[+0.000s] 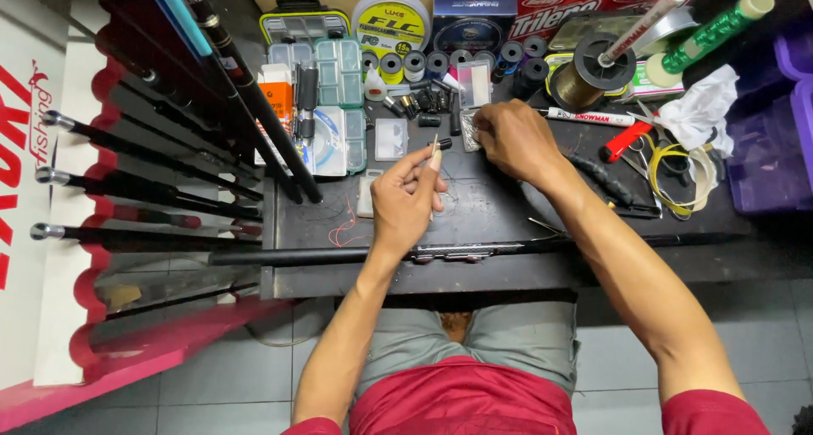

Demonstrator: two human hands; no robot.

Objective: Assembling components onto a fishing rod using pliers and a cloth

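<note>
Black bench [508, 270] in head view: we pinch a thin pale sliver [435, 147] w/ left hand [405, 202], thumb & forefinger pressed together. Right hand [512, 138] curls, fingertips down on a small clear packet [471, 134]. Fishing rod [406, 253] lies across bench, near edge. Seems a parts-picking step; fine grip needed.

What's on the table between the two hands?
In the head view, only bare dark table with a thin loop of fishing line lies between the left hand and the right hand; the left holds a small stick.
</note>
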